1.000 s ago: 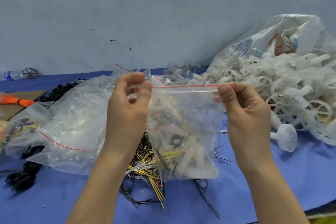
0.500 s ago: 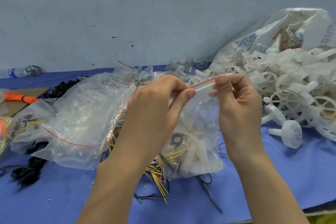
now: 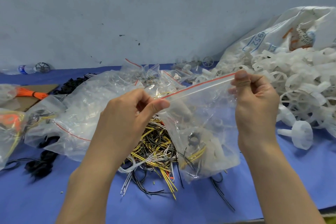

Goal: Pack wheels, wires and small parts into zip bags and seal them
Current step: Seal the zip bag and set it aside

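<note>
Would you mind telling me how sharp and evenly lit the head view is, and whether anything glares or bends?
Head view: light is soft and even, with only faint shadows on the blue cloth; the hands and the zip bag are sharp enough, with small glints on the plastic; the white wheels at right look washed out; the cloth's far edge bows, a wide-angle effect; the far left edge is softer.

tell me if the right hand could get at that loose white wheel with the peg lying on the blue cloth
Probably yes: the white wheel lies in the open just right of the right hand, nothing over it. But that hand's fingers pinch the zip bag, so it must let go first.
</note>
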The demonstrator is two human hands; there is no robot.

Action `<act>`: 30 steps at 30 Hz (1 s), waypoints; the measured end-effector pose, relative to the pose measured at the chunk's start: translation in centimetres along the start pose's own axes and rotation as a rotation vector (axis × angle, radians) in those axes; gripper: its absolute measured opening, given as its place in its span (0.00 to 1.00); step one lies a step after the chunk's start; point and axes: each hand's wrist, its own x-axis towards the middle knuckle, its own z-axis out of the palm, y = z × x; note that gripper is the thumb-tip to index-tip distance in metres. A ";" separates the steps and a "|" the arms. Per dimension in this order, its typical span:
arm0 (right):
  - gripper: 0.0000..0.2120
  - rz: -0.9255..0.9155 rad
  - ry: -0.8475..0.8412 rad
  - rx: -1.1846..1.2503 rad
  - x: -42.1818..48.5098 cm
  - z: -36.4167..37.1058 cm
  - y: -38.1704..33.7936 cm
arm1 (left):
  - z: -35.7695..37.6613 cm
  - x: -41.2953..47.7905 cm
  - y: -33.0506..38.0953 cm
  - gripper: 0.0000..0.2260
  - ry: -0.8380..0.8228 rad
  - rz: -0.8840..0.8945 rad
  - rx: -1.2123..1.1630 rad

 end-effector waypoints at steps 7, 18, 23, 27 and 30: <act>0.08 0.030 -0.051 0.056 -0.6 0.9 -0.2 | 1.4 -0.9 -1.4 0.23 -0.125 -0.276 -0.456; 0.05 -0.076 -0.089 -0.095 -0.9 2.1 -0.3 | 6.2 -1.9 -0.5 0.13 -0.449 -0.315 -0.475; 0.08 -0.188 -0.086 -0.232 -1.9 4.2 -0.4 | 3.5 -0.7 -0.3 0.12 -0.230 -0.512 -0.636; 0.12 -0.291 -0.070 -0.254 -3.0 7.0 -1.2 | -2.0 1.5 -2.6 0.15 0.027 -0.612 -0.766; 0.13 -0.296 -0.143 -0.281 -4.8 9.1 -1.0 | -7.3 4.7 -5.6 0.14 0.289 -0.636 -0.920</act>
